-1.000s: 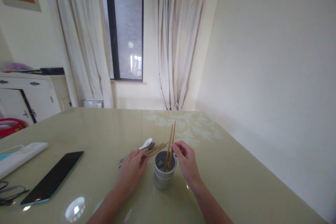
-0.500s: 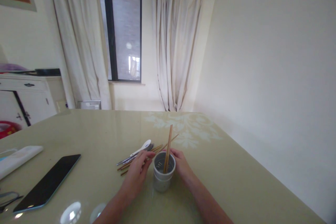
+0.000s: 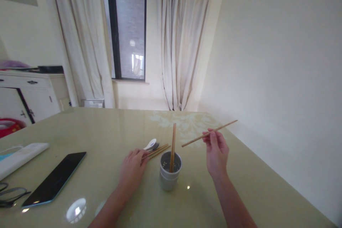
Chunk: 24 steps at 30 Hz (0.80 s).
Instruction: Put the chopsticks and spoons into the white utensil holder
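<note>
Cup taken as the clock's hub, twelve o'clock on the far side.

Grey cup (image 3: 168, 181), perforated inside, upright on the table (image 3: 88, 130). Standing chopsticks (image 3: 173, 142): two show, lower ends inside, upper ends close together, leaning slightly toward twelve.

Right hand (image 3: 217, 153) between two and three o'clock, thumb and fingers pinching a single chopstick (image 3: 196, 139) near mid-length. It looks lifted off the table and slants, one end toward the cup's far side and apart from it, the other toward two.

Left hand (image 3: 133, 167) at nine, low over the near ends of the loose chopsticks (image 3: 159, 149), which lie at eleven. Fingers bent; cannot tell whether they grip or merely rest. White spoon (image 3: 151, 143) and grey spoon (image 3: 155, 146) just beyond, between ten and eleven, handles hidden.

Tally, as judged: a pair in the cup; outside it, one in hand, at least two loose, plus both spoons. Full count uncertain.
</note>
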Motion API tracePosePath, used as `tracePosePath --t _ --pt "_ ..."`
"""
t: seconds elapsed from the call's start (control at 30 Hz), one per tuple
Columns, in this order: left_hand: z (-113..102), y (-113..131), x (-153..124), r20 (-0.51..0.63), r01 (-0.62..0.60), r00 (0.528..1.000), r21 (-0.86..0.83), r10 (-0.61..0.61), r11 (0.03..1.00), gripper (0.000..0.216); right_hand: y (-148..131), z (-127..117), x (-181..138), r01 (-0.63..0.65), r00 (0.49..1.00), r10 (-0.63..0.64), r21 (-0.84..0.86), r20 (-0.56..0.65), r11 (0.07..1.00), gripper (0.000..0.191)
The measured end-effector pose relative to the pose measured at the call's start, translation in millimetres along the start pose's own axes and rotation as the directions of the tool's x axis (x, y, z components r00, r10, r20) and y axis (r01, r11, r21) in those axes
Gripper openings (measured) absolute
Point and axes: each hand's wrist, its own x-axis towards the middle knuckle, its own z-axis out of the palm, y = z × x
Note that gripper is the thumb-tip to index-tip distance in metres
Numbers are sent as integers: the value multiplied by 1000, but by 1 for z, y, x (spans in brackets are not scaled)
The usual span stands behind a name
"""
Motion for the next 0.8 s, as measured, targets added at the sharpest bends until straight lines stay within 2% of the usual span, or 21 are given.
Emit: tracePosePath --t 0.07,0.13,0.2,0.3,0.37,0.43,0.5,0.6,0.7,0.8 --pt "-1 -3 -1 49 13 999 103 -18 995 23 -7 -1 1 -19 1000 18 66 20 998 38" --pt "-1 -2 -2 93 17 995 153 -32 988 21 -10 4 -7 -67 993 61 59 105 996 37" --pt "-1 0 -2 128 15 991 165 -36 986 19 -8 11 -18 -102 971 104 -20 213 995 37" --pt "0 3 -2 143 0 989 153 -22 988 18 0 22 -33 -126 914 180 -166 364 978 39" --pt "0 5 -3 136 -9 991 152 -12 988 18 6 26 -39 -137 890 217 -218 401 966 41" --pt "0 8 -4 118 -9 993 129 -7 992 18 11 26 -42 -149 891 231 -229 391 962 43" --pt "1 11 -5 93 29 995 56 -35 998 21 17 25 -44 -171 898 245 -223 365 960 44" --pt "6 15 -5 31 80 997 -146 -76 986 27 29 24 -49 -250 888 317 -231 332 940 47" --pt "13 16 -4 -49 10 998 -370 -30 929 30 46 28 -57 -367 833 432 -237 347 899 49" --pt "19 19 -5 -28 -72 997 -515 67 854 32 61 32 -64 -445 776 498 -224 387 867 52"
